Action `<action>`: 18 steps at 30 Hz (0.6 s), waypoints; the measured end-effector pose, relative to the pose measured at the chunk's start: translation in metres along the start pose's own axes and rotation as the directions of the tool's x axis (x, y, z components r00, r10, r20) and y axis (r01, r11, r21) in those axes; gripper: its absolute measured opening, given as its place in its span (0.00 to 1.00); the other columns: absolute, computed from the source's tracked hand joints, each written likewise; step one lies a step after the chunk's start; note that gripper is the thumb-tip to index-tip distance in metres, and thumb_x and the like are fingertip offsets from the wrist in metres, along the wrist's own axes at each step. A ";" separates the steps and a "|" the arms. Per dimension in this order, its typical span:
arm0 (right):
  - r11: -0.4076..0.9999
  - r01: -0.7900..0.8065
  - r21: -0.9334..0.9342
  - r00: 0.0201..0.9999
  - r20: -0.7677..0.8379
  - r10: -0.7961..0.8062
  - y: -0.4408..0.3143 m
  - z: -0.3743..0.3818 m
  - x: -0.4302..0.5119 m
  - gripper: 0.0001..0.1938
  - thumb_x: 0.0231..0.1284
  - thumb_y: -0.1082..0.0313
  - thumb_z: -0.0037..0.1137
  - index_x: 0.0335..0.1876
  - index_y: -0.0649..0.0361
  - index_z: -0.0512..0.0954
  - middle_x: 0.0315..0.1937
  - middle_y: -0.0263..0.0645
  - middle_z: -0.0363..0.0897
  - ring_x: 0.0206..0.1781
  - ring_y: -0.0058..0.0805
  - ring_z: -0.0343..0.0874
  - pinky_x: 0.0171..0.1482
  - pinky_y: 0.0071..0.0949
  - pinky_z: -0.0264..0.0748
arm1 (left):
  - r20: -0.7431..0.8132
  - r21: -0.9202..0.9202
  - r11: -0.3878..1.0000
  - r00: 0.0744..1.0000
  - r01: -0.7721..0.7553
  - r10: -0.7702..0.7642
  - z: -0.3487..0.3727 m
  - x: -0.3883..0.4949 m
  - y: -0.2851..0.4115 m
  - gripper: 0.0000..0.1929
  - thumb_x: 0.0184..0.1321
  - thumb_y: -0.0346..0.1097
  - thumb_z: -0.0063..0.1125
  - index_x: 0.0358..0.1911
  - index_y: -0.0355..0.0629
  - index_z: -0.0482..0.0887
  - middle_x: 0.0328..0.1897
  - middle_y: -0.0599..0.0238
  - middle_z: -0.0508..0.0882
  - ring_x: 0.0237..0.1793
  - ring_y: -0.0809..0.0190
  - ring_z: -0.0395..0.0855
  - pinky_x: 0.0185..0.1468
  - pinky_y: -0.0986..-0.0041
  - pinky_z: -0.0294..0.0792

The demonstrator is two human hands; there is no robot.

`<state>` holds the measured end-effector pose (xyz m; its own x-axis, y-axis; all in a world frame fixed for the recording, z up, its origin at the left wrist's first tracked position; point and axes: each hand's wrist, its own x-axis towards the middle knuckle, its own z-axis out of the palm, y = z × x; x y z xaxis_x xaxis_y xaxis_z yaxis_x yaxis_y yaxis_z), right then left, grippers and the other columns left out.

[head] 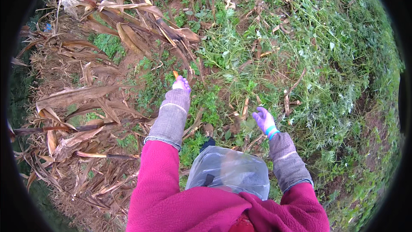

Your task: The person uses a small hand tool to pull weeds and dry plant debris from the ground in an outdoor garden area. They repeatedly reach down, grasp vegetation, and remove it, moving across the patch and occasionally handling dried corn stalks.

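Observation:
My left hand (182,84), in a purple and white glove, reaches forward with its fingers closed around a narrow orange object (175,74). Only the tip of that object shows, so its kind is unclear. Dry corn stalks (161,27) lean just beyond this hand. On the other side my right hand (264,120), gloved alike, hovers over weeds and cut stalk stubs with its fingers apart and nothing in them. Between my arms, a clear plastic sheet or bag (228,169) covers the front of my body.
Browned corn plants (80,100) lean in from the left, some stalks almost level. Green weeds (322,54) cover the ground on the right. A short stalk stub (286,101) stands beyond my right hand. My shoe (208,130) shows past the plastic.

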<state>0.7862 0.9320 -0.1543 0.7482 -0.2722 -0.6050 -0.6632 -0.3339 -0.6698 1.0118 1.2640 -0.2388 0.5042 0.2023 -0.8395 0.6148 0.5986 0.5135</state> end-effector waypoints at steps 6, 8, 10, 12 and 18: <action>0.994 0.109 -0.019 0.993 0.052 -0.108 -0.063 0.029 0.017 0.24 0.60 0.62 0.60 0.60 0.62 0.69 0.42 0.41 0.80 0.43 0.27 0.78 0.47 0.27 0.76 | 0.333 0.008 0.948 0.893 0.318 -0.302 0.010 -0.039 0.019 0.17 0.69 0.51 0.44 0.30 0.47 0.73 0.14 0.79 0.65 0.10 0.75 0.54 0.12 0.81 0.47; 0.986 0.162 -0.043 0.984 0.076 -0.159 -0.094 0.039 0.027 0.24 0.60 0.63 0.60 0.60 0.64 0.68 0.45 0.43 0.80 0.47 0.30 0.79 0.53 0.29 0.75 | 0.479 0.065 0.927 0.804 0.368 -0.353 -0.010 -0.071 0.026 0.17 0.69 0.52 0.44 0.34 0.46 0.74 0.14 0.79 0.63 0.10 0.76 0.53 0.13 0.81 0.46; 0.974 0.223 -0.049 0.975 0.005 -0.223 -0.131 0.054 0.038 0.28 0.57 0.59 0.62 0.61 0.64 0.68 0.51 0.47 0.78 0.52 0.34 0.78 0.55 0.32 0.74 | 0.606 0.059 0.895 0.697 0.442 -0.384 -0.031 -0.100 0.029 0.17 0.68 0.53 0.44 0.37 0.46 0.75 0.15 0.80 0.63 0.10 0.76 0.53 0.13 0.81 0.46; 0.908 0.384 -0.170 0.905 -0.126 -0.406 -0.172 0.064 0.047 0.31 0.55 0.55 0.63 0.61 0.64 0.67 0.53 0.49 0.76 0.55 0.40 0.76 0.58 0.36 0.71 | 0.656 0.023 0.877 0.654 0.480 -0.376 -0.048 -0.125 0.028 0.17 0.69 0.53 0.43 0.39 0.47 0.75 0.15 0.79 0.63 0.10 0.75 0.53 0.13 0.81 0.46; 0.573 0.515 -0.638 0.732 -0.020 -0.681 -0.289 0.080 0.064 0.32 0.53 0.44 0.58 0.57 0.60 0.71 0.53 0.50 0.76 0.55 0.48 0.75 0.58 0.40 0.70 | 0.763 -0.029 0.869 0.572 0.494 -0.300 -0.080 -0.179 0.019 0.17 0.69 0.53 0.43 0.41 0.46 0.76 0.17 0.77 0.66 0.11 0.74 0.56 0.13 0.80 0.50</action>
<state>1.0243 1.0828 -0.0344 0.9997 0.0099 0.0218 0.0182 -0.9071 -0.4206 0.8851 1.3016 -0.0929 0.5670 -0.6554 -0.4989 0.7658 0.6425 0.0263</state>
